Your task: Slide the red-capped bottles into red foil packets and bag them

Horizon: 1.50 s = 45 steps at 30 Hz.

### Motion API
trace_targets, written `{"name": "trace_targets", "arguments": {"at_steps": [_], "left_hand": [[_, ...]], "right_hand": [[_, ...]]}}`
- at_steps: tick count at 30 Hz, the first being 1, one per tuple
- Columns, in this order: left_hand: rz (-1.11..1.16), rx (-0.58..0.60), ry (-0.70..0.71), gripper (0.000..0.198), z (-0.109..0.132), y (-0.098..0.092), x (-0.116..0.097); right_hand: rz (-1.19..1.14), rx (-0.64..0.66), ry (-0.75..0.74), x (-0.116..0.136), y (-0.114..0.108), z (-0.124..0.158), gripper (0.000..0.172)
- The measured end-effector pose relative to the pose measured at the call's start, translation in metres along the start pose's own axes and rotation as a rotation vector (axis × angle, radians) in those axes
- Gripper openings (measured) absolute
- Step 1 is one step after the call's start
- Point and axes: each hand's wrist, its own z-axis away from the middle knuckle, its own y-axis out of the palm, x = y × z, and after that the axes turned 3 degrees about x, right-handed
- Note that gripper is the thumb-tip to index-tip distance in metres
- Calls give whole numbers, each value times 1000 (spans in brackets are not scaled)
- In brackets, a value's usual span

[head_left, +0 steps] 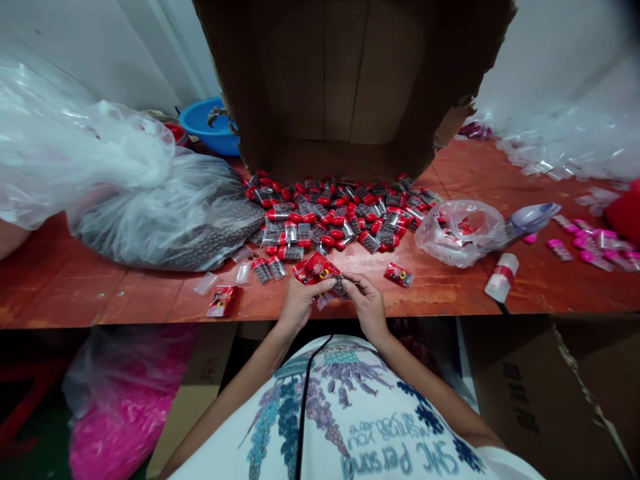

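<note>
Shirt (350,413) | left hand (299,301), right hand (369,305) both grip red packet (317,268) | over table edge (125,315) | vial pile (333,213) just beyond

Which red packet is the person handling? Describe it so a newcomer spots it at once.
Find the open cardboard box on the red-brown table, with a heap of red-capped vials spilled before it. Come down to the table's near edge, where the left hand and right hand meet. The red packet there is the only one held in fingers; its neighbours lie loose on the wood.

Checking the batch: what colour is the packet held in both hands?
The packet is red; head view shows it best.
</note>
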Motion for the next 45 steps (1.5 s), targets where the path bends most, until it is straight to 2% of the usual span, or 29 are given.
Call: {"name": "trace_targets", "arguments": {"at_steps": [5,8,14,18,22,24,26,28,29,31,35,38,40,43,45], "left_hand": [[14,-90,12,26,1,-2,3],[-25,-29,-77,23,3,-2,10],[56,14,-219,21,2,-3,24],[191,-56,-383,29,-1,-10,24],[244,-99,-441,37,-2,-16,22],[264,-96,-447,36,-3,-16,23],[288,-87,-444,35,-6,-14,25],[296,-75,-424,31,-10,-10,28],[293,-73,-411,29,-12,-8,31],[281,-77,-375,22,-14,-4,35],[252,-68,-262,15,-13,-2,41],[249,-100,-179,17,-12,-4,44],[268,-167,-150,19,-14,-6,45],[309,-230,-197,17,-20,-8,44],[333,-256,-270,13,-22,-9,40]], "right_hand": [[45,19,-28,0,-2,-1,31],[105,64,-31,-2,-3,-4,38],[241,64,-75,-4,-14,-8,24],[351,-81,-93,-14,-52,-12,27],[702,-261,-140,-20,-99,-12,30],[807,-331,-138,-17,-108,-8,32],[780,-332,-149,-12,-99,-3,30],[651,-196,-150,-10,-78,0,22],[559,-66,-120,-10,-65,1,18],[500,44,-94,-14,-41,-2,18],[420,69,-49,-22,-15,-16,17],[563,101,-133,-20,-10,-24,17],[761,146,-232,-16,-8,-28,19],[1060,207,-345,-6,-11,-40,23],[1149,178,-365,0,-19,-55,25]]}}
